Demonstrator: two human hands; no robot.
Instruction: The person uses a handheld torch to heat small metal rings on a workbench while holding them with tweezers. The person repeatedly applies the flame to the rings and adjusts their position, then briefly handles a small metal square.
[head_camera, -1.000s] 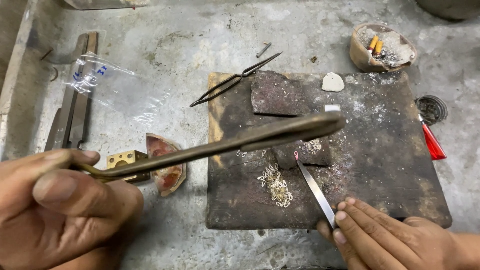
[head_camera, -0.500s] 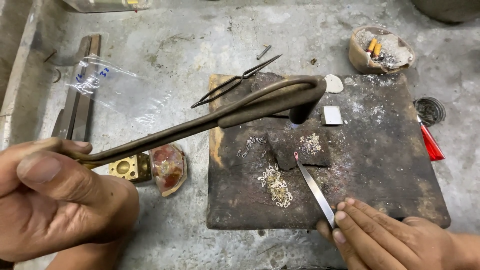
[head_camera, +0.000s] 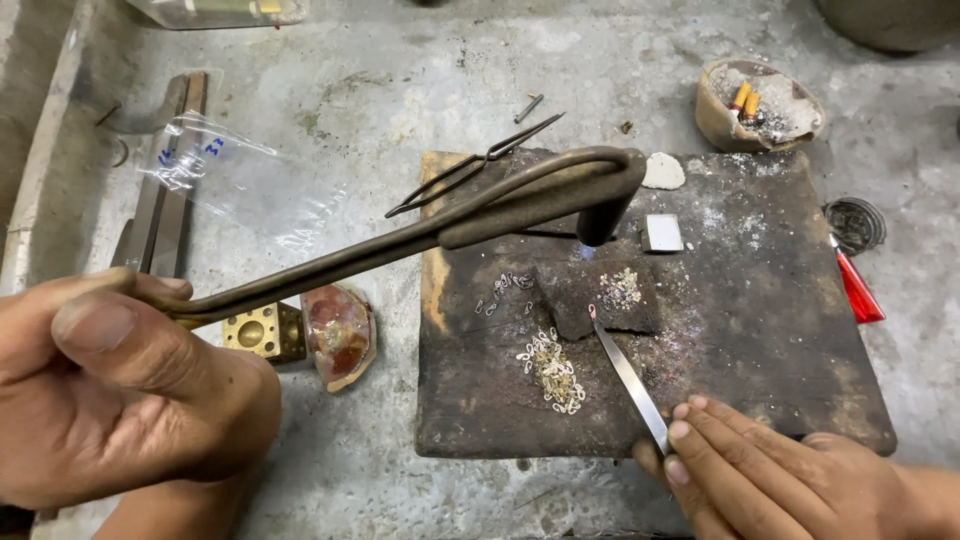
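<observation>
the left hand (head_camera: 120, 385) is closed around the handle of a curved metal torch (head_camera: 480, 215), its nozzle pointing down over the charred block (head_camera: 760, 340) with a small blue flame at the tip. the right hand (head_camera: 770, 475) pinches steel tweezers (head_camera: 625, 375), tip by a small dark slab (head_camera: 600, 295). loose chain links (head_camera: 550, 365) lie unheated beside it, so most work looks left.

Even, soft overhead light, faint shadows, sharp focus throughout.

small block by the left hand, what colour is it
The small block is brass-yellow with round holes, seen in the head view.
</observation>
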